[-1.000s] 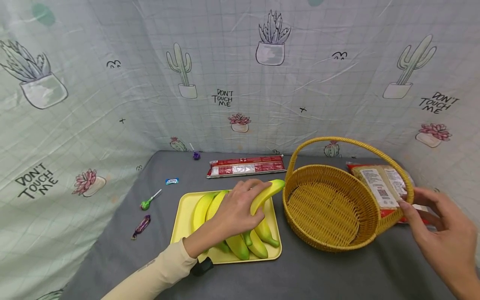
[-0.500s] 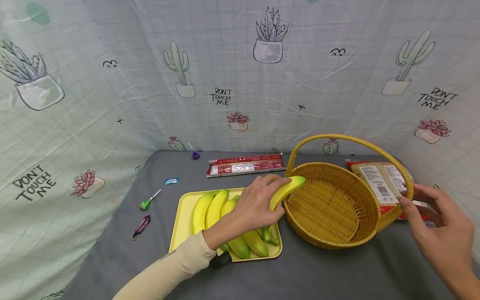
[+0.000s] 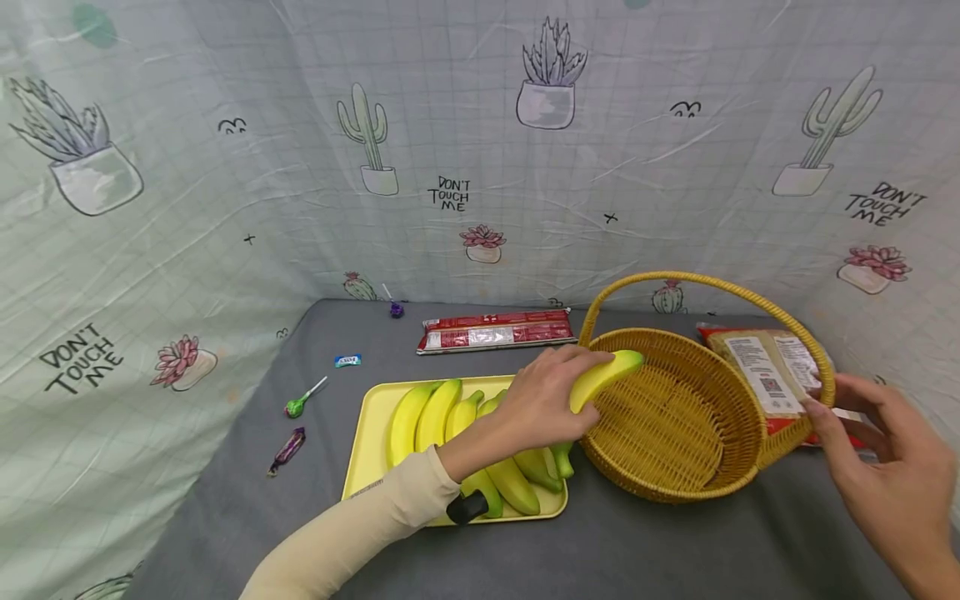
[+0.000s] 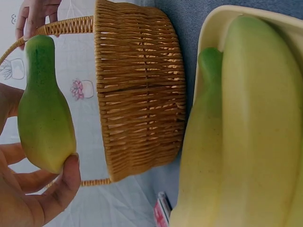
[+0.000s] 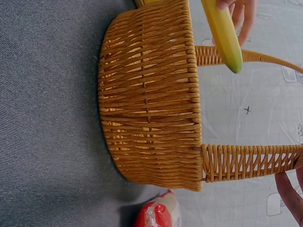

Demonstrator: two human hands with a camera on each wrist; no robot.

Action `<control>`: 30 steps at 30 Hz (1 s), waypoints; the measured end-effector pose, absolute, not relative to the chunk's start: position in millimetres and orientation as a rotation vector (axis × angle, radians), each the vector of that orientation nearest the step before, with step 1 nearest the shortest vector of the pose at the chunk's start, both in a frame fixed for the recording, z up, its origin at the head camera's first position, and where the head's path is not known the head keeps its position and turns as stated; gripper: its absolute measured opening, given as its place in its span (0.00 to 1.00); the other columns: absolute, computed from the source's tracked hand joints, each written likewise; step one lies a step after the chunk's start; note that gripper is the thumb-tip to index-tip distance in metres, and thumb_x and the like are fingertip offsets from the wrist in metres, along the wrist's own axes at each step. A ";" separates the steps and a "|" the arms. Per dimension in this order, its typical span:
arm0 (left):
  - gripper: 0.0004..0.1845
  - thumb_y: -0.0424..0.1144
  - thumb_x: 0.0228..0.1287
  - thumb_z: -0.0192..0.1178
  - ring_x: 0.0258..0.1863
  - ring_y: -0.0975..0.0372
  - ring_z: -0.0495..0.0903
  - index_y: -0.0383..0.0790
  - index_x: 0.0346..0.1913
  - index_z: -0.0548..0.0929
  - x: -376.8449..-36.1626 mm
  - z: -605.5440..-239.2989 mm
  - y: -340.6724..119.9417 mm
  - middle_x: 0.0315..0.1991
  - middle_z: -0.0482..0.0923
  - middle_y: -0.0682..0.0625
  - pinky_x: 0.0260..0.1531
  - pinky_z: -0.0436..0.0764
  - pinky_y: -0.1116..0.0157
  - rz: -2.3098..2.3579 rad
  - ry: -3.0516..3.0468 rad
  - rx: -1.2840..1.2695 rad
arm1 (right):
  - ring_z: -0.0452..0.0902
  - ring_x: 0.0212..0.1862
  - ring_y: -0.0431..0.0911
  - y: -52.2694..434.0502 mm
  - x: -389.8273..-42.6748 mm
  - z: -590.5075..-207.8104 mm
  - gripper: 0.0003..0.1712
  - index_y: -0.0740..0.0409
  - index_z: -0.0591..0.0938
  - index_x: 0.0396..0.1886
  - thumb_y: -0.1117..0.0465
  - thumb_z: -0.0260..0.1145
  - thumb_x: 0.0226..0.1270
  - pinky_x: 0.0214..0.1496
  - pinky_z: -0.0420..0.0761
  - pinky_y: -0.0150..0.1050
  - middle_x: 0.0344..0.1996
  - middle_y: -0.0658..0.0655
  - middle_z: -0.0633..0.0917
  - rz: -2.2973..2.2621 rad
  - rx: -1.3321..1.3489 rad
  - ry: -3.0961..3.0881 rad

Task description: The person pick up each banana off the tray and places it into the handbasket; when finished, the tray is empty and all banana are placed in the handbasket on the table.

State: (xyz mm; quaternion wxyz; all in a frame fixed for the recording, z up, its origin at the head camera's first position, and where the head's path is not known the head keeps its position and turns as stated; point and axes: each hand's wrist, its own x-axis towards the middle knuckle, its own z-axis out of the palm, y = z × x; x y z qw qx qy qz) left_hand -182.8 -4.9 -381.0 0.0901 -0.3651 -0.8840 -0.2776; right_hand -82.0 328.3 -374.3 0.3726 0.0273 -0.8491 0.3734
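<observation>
My left hand point(image 3: 555, 398) grips one yellow-green banana point(image 3: 603, 377) and holds it over the left rim of a woven wicker basket point(image 3: 738, 454). In the left wrist view the banana point(image 4: 45, 118) sits in my curled fingers point(image 4: 57, 194), beside the basket wall point(image 4: 137, 94). My right hand point(image 3: 825, 398) pinches the basket's handle point(image 3: 821, 375) at its right base. From the right wrist the banana tip point(image 5: 222, 33) hangs above the basket point(image 5: 151, 94), and one fingertip point(image 5: 289, 191) shows under the handle. Several more bananas point(image 3: 427, 417) lie on a yellow tray point(image 3: 363, 454).
A long red packet point(image 3: 495, 331) lies behind the tray. A brown-and-red snack bag point(image 3: 761, 367) rests behind the basket. A green lollipop point(image 3: 298, 404), a purple candy point(image 3: 287, 448), a blue candy point(image 3: 347, 360) and a purple lollipop point(image 3: 395, 310) are scattered on the left of the grey table point(image 3: 645, 542). Cactus-print cloth walls surround it.
My left hand has lifted the banana off the tray and carried it right, from above the tray to over the basket's rim. The right hand has stayed at the handle.
</observation>
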 end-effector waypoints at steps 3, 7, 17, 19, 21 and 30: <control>0.34 0.41 0.61 0.64 0.52 0.61 0.75 0.54 0.74 0.78 -183.5 -381.5 1.4 0.64 0.78 0.54 0.38 0.73 0.66 -0.810 -2.631 -1.098 | 0.77 0.51 0.31 328.8 -82.8 -374.6 0.26 0.73 0.81 0.62 0.82 0.71 0.63 0.47 0.72 0.16 0.50 0.36 0.79 0.959 0.071 -2.175; 0.35 0.41 0.61 0.64 0.50 0.62 0.74 0.54 0.75 0.77 -184.3 -380.5 9.2 0.64 0.77 0.55 0.36 0.72 0.67 -0.783 -2.626 -1.117 | 0.77 0.51 0.31 327.7 -83.7 -373.3 0.26 0.72 0.81 0.63 0.81 0.71 0.64 0.48 0.72 0.16 0.50 0.36 0.80 0.964 0.076 -2.175; 0.35 0.41 0.62 0.65 0.55 0.61 0.75 0.54 0.75 0.76 -191.3 -378.7 35.6 0.64 0.77 0.54 0.33 0.72 0.67 -0.725 -2.627 -1.168 | 0.76 0.50 0.31 327.1 -80.5 -374.7 0.24 0.73 0.81 0.62 0.79 0.70 0.65 0.46 0.72 0.15 0.49 0.36 0.79 0.965 0.023 -2.184; 0.35 0.42 0.63 0.65 0.57 0.61 0.75 0.54 0.76 0.76 -191.9 -379.0 40.6 0.63 0.77 0.54 0.34 0.73 0.67 -0.701 -2.641 -1.174 | 0.76 0.50 0.30 328.1 -80.6 -376.2 0.24 0.73 0.81 0.62 0.80 0.70 0.66 0.46 0.71 0.15 0.49 0.35 0.79 0.961 0.010 -2.183; 0.36 0.42 0.63 0.65 0.56 0.61 0.74 0.54 0.76 0.76 -192.5 -378.7 44.6 0.63 0.77 0.53 0.32 0.73 0.66 -0.683 -2.653 -1.172 | 0.76 0.50 0.30 328.7 -81.0 -376.2 0.25 0.73 0.81 0.63 0.79 0.70 0.66 0.47 0.71 0.15 0.50 0.35 0.79 0.957 0.012 -2.183; 0.36 0.41 0.63 0.66 0.50 0.60 0.75 0.53 0.76 0.75 -209.0 -384.7 53.5 0.65 0.77 0.52 0.28 0.72 0.67 -0.638 -2.693 -1.148 | 0.77 0.50 0.31 327.2 -80.6 -372.9 0.25 0.72 0.82 0.63 0.79 0.71 0.65 0.48 0.73 0.16 0.50 0.36 0.80 0.966 0.061 -2.180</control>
